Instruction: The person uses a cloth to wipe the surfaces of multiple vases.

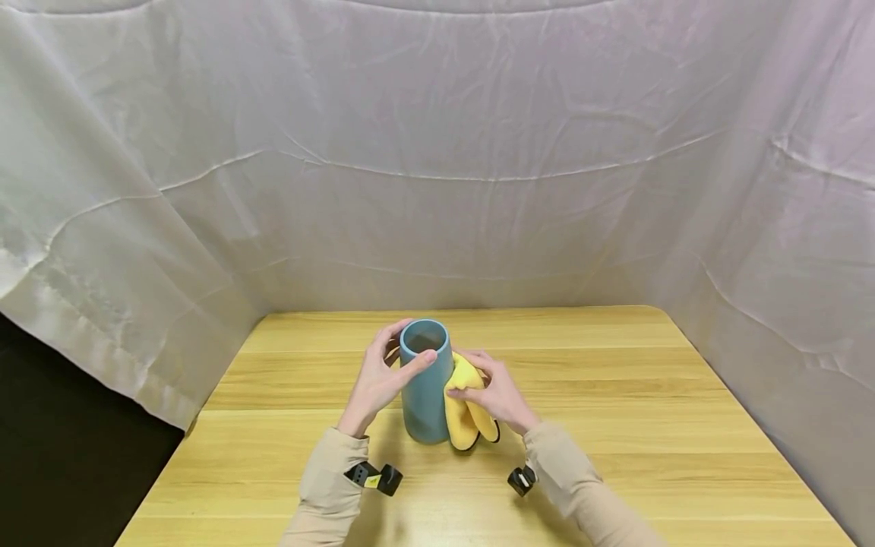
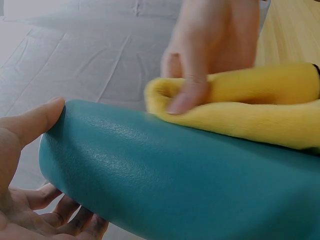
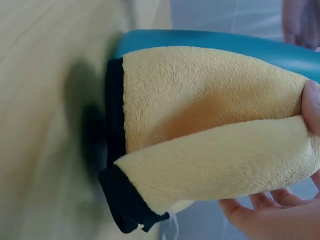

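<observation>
A tall blue-teal vase (image 1: 425, 403) with a round open mouth stands on the wooden table. My left hand (image 1: 383, 374) grips it near the rim, thumb on the near side and fingers around the far left; in the left wrist view the thumb and curled fingers span its top end. A yellow cloth (image 1: 462, 410) with dark edging lies against the vase's right side. My right hand (image 1: 495, 389) pinches the folded cloth between thumb and fingers, as the right wrist view (image 3: 280, 215) also shows. The cloth's lower ends hang down beside the vase.
The wooden table (image 1: 581, 471) spreads out around the vase. Pale grey curtains (image 1: 478, 213) enclose it at the back and on both sides. A dark area (image 1: 55, 441) lies beyond the table's left edge. Small black devices (image 1: 390, 479) sit on both wrists.
</observation>
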`<action>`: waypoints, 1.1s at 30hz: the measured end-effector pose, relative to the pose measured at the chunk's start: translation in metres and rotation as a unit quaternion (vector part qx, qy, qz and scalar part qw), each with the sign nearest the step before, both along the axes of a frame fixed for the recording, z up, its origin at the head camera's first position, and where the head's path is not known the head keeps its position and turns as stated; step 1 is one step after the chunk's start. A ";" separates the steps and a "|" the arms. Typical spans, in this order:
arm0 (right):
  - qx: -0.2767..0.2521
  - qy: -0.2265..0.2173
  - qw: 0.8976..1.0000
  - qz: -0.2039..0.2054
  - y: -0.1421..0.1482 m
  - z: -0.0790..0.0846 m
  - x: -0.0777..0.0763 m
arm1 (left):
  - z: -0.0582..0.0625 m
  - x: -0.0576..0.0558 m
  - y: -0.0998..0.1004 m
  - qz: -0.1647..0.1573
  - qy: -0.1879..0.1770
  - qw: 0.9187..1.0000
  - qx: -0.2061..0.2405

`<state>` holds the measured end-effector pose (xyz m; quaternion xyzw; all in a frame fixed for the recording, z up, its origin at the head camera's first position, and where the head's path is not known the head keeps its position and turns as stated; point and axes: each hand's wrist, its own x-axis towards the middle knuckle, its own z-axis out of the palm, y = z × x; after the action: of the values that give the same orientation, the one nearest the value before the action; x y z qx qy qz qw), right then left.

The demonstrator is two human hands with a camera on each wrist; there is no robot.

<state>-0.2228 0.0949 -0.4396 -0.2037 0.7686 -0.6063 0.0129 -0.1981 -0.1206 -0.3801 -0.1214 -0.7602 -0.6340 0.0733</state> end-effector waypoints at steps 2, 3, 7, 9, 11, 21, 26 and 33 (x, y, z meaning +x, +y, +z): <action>0.002 -0.012 1.000 0.003 0.001 -0.004 0.000 | 0.000 0.000 0.000 0.001 -0.001 1.000 0.000; 0.003 -0.015 1.000 0.004 0.001 -0.006 0.001 | 0.000 0.000 0.000 0.001 -0.001 1.000 0.000; 0.002 -0.013 1.000 0.008 0.001 -0.009 0.001 | -0.002 0.001 0.002 0.007 -0.001 1.000 0.000; 0.002 -0.008 1.000 0.008 0.001 -0.010 0.001 | -0.003 0.002 0.004 0.015 -0.003 1.000 -0.006; 0.003 -0.005 1.000 0.007 0.002 -0.011 0.002 | -0.003 0.004 0.009 0.041 0.002 0.999 -0.031; 0.006 -0.010 1.000 0.002 0.004 -0.013 0.002 | -0.001 0.009 0.034 0.176 0.044 0.977 -0.110; 0.006 -0.003 1.000 0.006 0.006 -0.014 -0.001 | -0.004 0.006 0.027 0.143 0.056 0.985 -0.079; 0.003 0.011 1.000 0.009 0.007 -0.014 -0.004 | -0.001 0.000 0.003 0.021 0.026 0.999 -0.015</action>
<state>-0.2273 0.1024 -0.4540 -0.2166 0.7687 -0.6017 0.0106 -0.1979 -0.1172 -0.3811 -0.1227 -0.7702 -0.6171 0.1045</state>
